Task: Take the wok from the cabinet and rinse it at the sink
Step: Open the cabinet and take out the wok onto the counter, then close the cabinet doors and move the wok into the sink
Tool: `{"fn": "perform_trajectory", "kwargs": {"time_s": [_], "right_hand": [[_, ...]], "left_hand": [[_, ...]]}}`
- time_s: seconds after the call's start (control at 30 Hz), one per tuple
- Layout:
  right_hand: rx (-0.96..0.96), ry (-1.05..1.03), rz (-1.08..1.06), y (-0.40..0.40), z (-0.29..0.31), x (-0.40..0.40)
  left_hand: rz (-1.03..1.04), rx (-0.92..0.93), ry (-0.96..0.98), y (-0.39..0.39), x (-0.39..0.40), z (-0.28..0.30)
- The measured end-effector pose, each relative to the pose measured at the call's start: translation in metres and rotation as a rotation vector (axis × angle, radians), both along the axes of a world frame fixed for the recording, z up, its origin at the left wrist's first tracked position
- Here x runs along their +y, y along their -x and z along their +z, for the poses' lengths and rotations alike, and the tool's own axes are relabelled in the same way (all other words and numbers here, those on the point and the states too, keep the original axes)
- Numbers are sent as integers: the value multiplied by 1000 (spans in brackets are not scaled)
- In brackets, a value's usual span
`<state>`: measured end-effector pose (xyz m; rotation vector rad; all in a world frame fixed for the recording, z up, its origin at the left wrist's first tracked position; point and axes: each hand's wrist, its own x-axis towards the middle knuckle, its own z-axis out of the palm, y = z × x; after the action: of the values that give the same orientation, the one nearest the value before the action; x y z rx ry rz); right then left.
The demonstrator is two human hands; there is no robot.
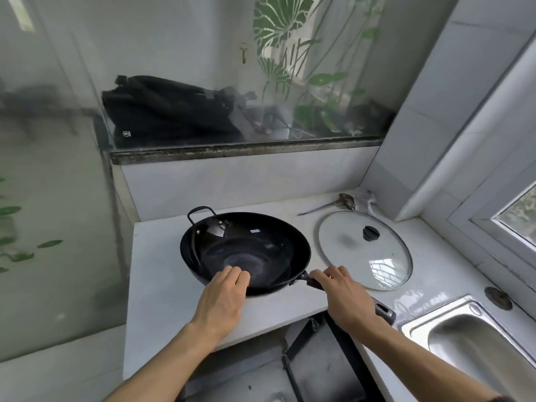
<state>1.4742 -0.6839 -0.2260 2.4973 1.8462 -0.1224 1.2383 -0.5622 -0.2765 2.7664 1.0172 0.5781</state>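
A black wok [246,250] sits on the white counter [162,274], with a small loop handle at its far rim and a long dark handle pointing toward me on the right. My right hand [345,297] grips that long handle near the rim. My left hand [223,297] rests on the wok's near rim, its fingers curled over the edge into the bowl. The steel sink [475,340] lies at the lower right, beyond the handle's end.
A glass lid [365,250] with a black knob lies flat on the counter right of the wok. A metal utensil [330,204] lies behind it by the wall. A black bag [171,111] sits behind glass. An open cabinet door [322,361] hangs below the counter.
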Motion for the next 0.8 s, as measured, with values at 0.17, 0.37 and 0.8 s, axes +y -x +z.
{"fn": "perform_trajectory", "kwargs": {"time_s": [0.17,0.37,0.8], "right_hand": [[8,-5,4,-5,-14,23],[25,-36,21,-19,-34,47],[76,-47,77,-56,-92,89]], "left_hand": [[40,32,32,-5,18,-8],[44,95,-4,-14,35,-15],[136,275,64,-49,33,-63]]}}
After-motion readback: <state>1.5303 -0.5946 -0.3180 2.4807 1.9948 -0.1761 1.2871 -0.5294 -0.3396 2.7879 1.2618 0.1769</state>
